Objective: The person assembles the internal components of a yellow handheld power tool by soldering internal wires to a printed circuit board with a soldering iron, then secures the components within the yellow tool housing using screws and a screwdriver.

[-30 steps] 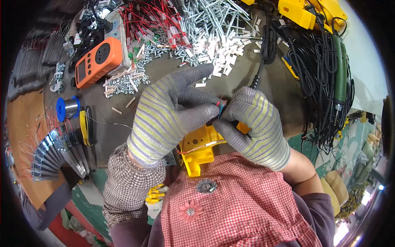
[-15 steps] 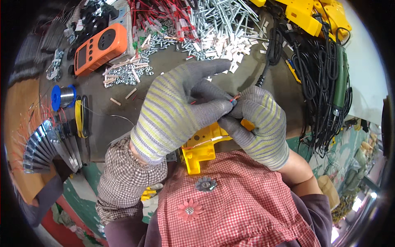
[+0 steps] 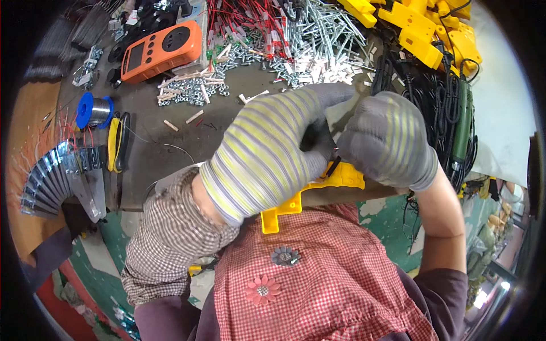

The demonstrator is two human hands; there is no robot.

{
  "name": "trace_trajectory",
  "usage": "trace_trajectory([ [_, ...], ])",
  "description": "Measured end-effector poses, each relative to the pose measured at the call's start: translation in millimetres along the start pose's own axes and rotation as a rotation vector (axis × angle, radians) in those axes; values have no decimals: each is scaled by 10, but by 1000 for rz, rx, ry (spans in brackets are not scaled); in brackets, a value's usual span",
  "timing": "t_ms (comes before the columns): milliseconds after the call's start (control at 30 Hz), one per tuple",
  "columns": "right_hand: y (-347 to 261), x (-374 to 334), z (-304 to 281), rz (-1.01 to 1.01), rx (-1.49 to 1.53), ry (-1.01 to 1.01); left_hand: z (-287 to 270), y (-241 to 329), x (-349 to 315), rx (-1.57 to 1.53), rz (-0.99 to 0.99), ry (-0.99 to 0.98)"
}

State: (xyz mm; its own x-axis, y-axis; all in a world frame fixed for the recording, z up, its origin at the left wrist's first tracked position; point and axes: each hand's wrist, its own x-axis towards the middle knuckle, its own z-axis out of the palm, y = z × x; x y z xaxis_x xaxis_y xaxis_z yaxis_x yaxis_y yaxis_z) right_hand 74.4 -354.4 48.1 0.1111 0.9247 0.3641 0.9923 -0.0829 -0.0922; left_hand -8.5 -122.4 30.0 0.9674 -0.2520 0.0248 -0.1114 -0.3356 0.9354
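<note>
Both my hands wear grey gloves with yellow-green stripes. My left hand (image 3: 273, 150) has its thumb and curled fingers pinched, its index finger stretched out above. Bits of thin wire (image 3: 336, 150), reddish and dark, show at its fingertips, mostly hidden by the gloves. Close beside it on the right, my right hand (image 3: 392, 139) is closed with the fingers folded in. Whatever it grips is hidden. Below both hands a yellow plastic housing (image 3: 341, 177) lies at the table's front edge, partly overhanging it.
Long screws (image 3: 327, 34), white sleeves (image 3: 335, 69) and red-wired parts (image 3: 250, 25) pile up at the back. An orange meter (image 3: 162, 50), a solder spool (image 3: 94, 111) and yellow-black cutters (image 3: 118, 142) lie left. Black cables (image 3: 438, 108) and yellow housings (image 3: 421, 34) are right.
My right hand has moved up and right, its fingers now folded into a fist. My left hand has shifted slightly right. The wire ends, plainer before, are now mostly covered.
</note>
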Motion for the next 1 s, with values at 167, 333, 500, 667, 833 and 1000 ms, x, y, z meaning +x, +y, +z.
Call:
trace_trajectory([
  [167, -109, -40, -35, 771, 1042, -250, 94, 39, -11, 396, 347, 223],
  [333, -152, -50, -37, 806, 793, -75, 89, -43, -30, 228, 171, 142],
  [500, -151, -49, 90, 226, 112, 50, 86, -37, -62, 174, 101, 147],
  [667, -258, -192, 188, 879, 1219, -45, 100, -8, -32, 293, 180, 174],
  [833, -230, -73, 33, 597, 332, 64, 112, -31, -37, 271, 153, 167],
  [1000, -195, -55, 30, 779, 870, -42, 60, 0, -60, 303, 123, 135],
])
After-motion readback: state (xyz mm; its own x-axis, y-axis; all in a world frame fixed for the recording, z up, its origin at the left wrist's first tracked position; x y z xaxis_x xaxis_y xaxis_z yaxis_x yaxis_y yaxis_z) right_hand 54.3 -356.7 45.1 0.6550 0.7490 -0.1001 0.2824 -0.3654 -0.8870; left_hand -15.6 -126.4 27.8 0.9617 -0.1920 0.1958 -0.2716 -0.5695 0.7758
